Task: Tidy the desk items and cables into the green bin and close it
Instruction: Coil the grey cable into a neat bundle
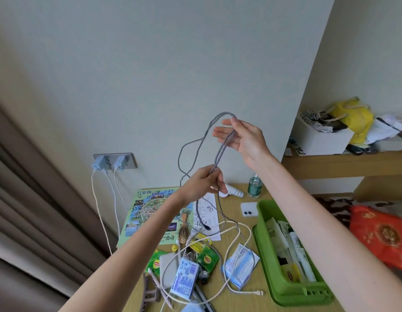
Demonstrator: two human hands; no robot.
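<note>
Over the back of the desk, the left hand is pinching a doubled grey cable in curled fingers, with its tail dangling down onto the desktop. Higher up, the right hand is carrying the loop on spread, nearly straight fingers. The green bin is sitting uncovered at the desk's right edge.
</note>
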